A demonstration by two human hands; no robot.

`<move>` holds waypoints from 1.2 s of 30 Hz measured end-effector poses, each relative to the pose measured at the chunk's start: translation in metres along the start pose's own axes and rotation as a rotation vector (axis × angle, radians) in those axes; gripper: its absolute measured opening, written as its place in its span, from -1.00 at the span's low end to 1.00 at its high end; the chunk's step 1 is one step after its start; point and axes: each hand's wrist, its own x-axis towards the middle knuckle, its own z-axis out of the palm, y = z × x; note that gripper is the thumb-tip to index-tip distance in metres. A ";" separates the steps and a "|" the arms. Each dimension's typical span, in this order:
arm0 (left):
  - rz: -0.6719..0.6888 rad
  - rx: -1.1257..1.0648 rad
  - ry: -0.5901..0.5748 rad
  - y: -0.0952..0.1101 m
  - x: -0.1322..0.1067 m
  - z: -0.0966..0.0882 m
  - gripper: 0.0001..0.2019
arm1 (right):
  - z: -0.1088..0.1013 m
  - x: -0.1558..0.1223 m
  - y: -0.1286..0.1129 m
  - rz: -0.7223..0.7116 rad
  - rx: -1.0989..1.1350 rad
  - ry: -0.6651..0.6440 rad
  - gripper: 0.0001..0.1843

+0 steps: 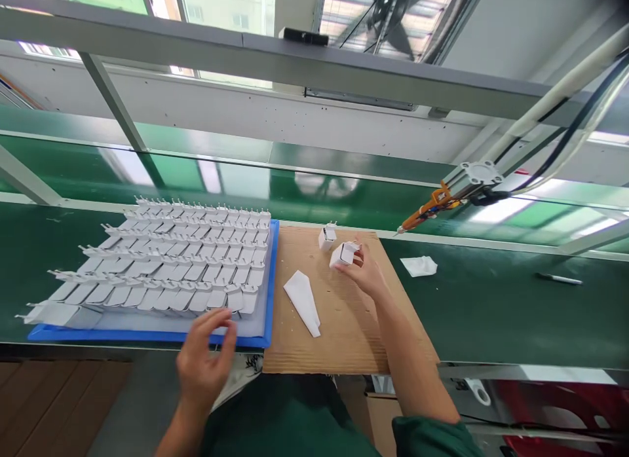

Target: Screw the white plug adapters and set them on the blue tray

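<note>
My right hand [364,268] is closed on a white charger plug [344,253] over the brown cardboard sheet [344,339]. A second white charger plug [327,237] stands on the cardboard just behind it. My left hand [204,359] hovers with fingers spread at the near edge of the blue tray [272,293], holding nothing. The tray carries several rows of white charger plugs [177,264], prongs up. A folded white cloth [303,301] lies on the cardboard between my hands.
A green conveyor belt [515,313] runs across the view. On it lie a crumpled white wipe [419,266] and a pen [560,279]. An orange-tipped tool [427,215] hangs from a pneumatic fixture [472,179] at the right. A metal frame bar crosses above.
</note>
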 end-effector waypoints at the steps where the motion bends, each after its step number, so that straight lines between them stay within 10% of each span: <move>1: 0.021 -0.063 -0.119 0.011 -0.002 0.017 -0.54 | 0.002 -0.016 -0.011 -0.032 -0.002 -0.016 0.08; 5: 0.061 -0.186 -0.482 0.041 -0.001 0.079 -0.25 | 0.028 -0.074 -0.057 -0.260 -0.027 -0.053 0.00; 8: -0.017 -0.288 -0.472 0.043 0.003 0.099 -0.33 | 0.045 -0.098 -0.076 -0.412 -0.085 -0.032 -0.06; 13: -0.221 -0.510 -0.511 0.037 0.010 0.086 -0.52 | 0.035 -0.091 -0.081 -0.612 0.007 -0.215 -0.14; 17: -0.120 -0.513 -0.540 0.037 0.014 0.074 -0.56 | 0.025 -0.074 -0.080 -0.749 0.127 -0.380 -0.43; 29: 0.210 -0.147 -0.315 0.022 -0.003 0.082 -0.42 | 0.070 -0.094 -0.067 -0.408 0.427 -0.048 -0.62; 36: 0.279 -0.087 -0.288 0.023 -0.002 0.088 -0.44 | 0.075 -0.097 -0.092 -0.520 0.057 0.127 -0.59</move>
